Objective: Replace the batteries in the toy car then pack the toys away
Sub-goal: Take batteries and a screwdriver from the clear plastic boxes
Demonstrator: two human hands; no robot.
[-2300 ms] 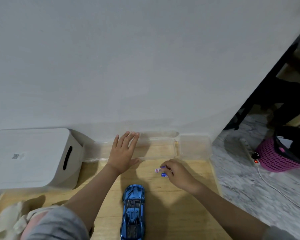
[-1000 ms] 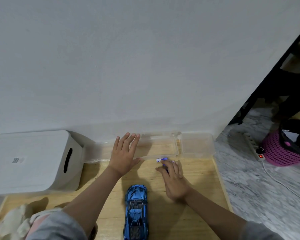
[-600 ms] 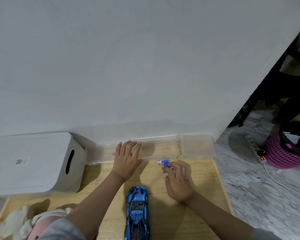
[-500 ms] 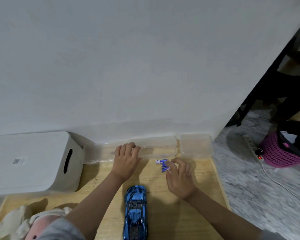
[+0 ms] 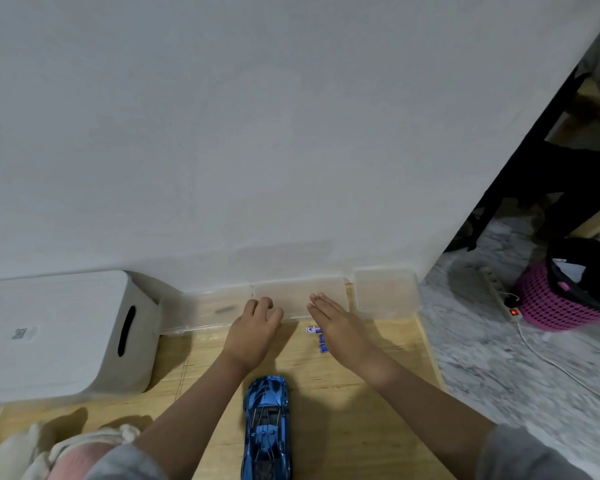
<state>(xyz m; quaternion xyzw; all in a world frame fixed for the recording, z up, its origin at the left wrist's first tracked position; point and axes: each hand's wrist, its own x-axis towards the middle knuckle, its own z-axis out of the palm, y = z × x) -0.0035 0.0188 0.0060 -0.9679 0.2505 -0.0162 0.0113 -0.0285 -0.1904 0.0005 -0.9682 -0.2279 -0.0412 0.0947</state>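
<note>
A shiny blue toy car (image 5: pixel 266 424) lies on the wooden table between my forearms, nose pointing away from me. Several small blue-and-white batteries (image 5: pixel 317 336) lie loose on the wood just left of my right hand (image 5: pixel 340 327). That hand is flat, fingers straight, reaching over the batteries toward the long clear plastic box (image 5: pixel 201 311) against the wall. My left hand (image 5: pixel 253 327) has its fingers curled over the front edge of that box.
A white storage bin (image 5: pixel 59 336) lies on its side at the left. A small clear container (image 5: pixel 385 294) stands right of the long box. A plush toy (image 5: pixel 59 455) is at the bottom left. The table edge, a power strip (image 5: pixel 499 296) and pink basket (image 5: pixel 551 303) are right.
My right hand let go of the batteries and moved forward with fingers straight toward the clear box. My left hand's fingers curled from flat over the box edge.
</note>
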